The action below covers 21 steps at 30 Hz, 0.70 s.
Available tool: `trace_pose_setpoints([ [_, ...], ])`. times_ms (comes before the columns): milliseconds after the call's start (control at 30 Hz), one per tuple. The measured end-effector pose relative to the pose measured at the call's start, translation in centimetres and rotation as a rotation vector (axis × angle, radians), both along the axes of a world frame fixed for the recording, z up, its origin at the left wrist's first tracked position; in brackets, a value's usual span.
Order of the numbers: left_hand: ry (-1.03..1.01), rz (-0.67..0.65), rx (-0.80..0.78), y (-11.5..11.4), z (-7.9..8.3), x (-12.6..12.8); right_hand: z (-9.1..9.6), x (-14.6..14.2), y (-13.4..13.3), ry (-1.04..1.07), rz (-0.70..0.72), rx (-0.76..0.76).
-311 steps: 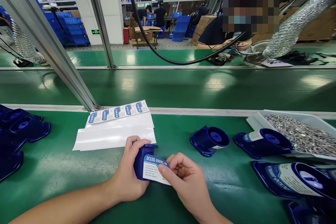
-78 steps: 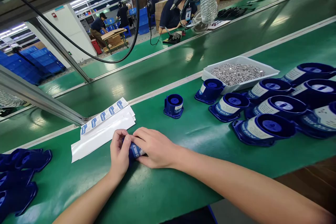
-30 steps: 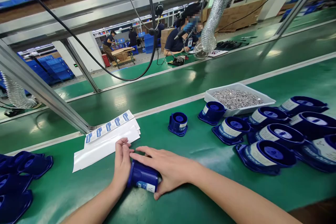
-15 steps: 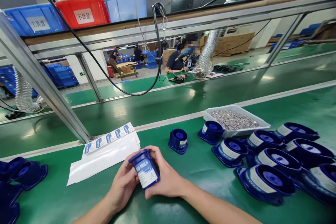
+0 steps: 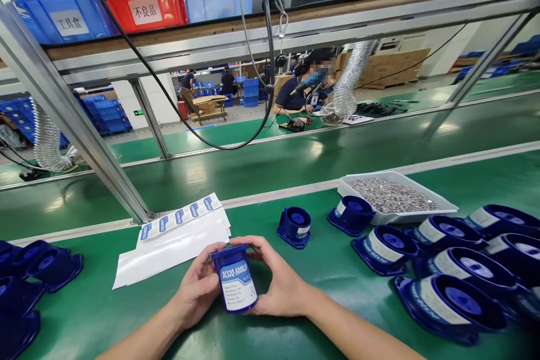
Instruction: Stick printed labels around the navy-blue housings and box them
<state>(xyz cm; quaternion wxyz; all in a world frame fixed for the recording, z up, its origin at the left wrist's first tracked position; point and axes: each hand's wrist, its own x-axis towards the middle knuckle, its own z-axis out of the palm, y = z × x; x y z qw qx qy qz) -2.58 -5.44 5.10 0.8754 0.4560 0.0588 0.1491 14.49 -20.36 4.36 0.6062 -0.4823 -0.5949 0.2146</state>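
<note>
Between my two hands is a blue plastic pump housing (image 5: 231, 257) with a white and blue label reading DC52Q-5000L/H turned toward me. My left hand (image 5: 197, 292) closes on its left side, thumb near the label's edge. My right hand (image 5: 283, 288) curves round the right side, with fingers at the top rim and the thumb low. Just beyond, a single labelled housing (image 5: 295, 227) stands on the green table. To the left of it lie white backing sheets (image 5: 169, 256) topped by a strip of labels (image 5: 185, 217).
Several labelled housings (image 5: 458, 301) crowd the right side. Behind them sits a white tray (image 5: 394, 217) of small metal parts. More blue housings (image 5: 53, 270) stand at the far left. A metal post (image 5: 97, 140) and a hanging black cable (image 5: 236, 147) are ahead; a co-worker (image 5: 291, 95) sits beyond.
The pump housing has turned more upright, so its label faces me more squarely. Both hands stay around it. The surroundings have shifted slightly right in view.
</note>
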Motion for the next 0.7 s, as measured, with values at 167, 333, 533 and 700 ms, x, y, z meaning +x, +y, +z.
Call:
trace_pose_setpoints([
  [167, -0.001, -0.015, 0.089, 0.2, -0.5, -0.3, -0.7, -0.2, 0.2, -0.231, -0.053, 0.095],
  [333, 0.054, 0.034, 0.128, 0.4, -1.1, -0.6, -1.0, -0.4, 0.3, -0.355, -0.129, 0.183],
  [533, 0.117, 0.131, 0.199, -0.4, -1.0, -0.2, -0.8, -2.1, 0.0, -0.434, -0.237, 0.15],
  [700, 0.164, 0.254, 0.238, -1.1, -1.1, 0.1, -0.6, -3.0, 0.1, -0.529, -0.279, 0.026],
])
